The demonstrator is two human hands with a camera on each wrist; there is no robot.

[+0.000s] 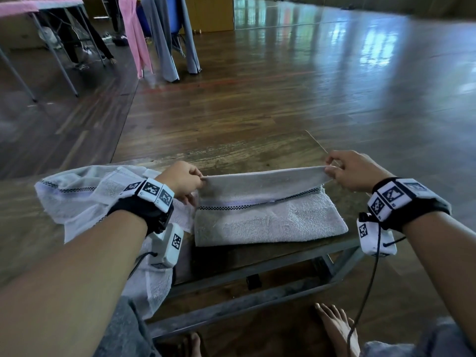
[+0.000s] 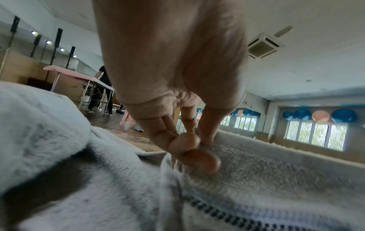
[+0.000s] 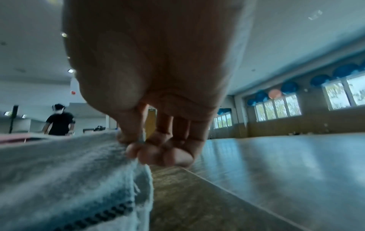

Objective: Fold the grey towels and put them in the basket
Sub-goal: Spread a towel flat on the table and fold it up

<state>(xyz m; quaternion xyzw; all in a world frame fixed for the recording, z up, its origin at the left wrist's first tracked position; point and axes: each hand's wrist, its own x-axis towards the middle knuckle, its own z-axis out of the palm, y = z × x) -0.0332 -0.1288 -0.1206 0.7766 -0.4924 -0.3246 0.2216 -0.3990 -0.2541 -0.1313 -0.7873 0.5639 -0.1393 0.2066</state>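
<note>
A grey towel [image 1: 268,220] with a checkered stripe lies partly folded on a low wooden table [image 1: 257,153]. Its far edge is lifted off the table and stretched taut between my hands. My left hand [image 1: 199,179] pinches the left corner; the left wrist view shows the left hand [image 2: 199,143] nipping the grey towel [image 2: 276,171] between thumb and fingers. My right hand [image 1: 328,169] pinches the right corner, and in the right wrist view the right hand [image 3: 136,143] pinches the towel [image 3: 69,164] edge. No basket is in view.
A crumpled pale towel [image 1: 85,199] lies heaped at the table's left end and hangs over the near edge. Pink and grey towels [image 1: 154,34] hang from a chair further back. A folding table [image 1: 38,11] stands far left. My bare feet [image 1: 337,328] are under the table frame.
</note>
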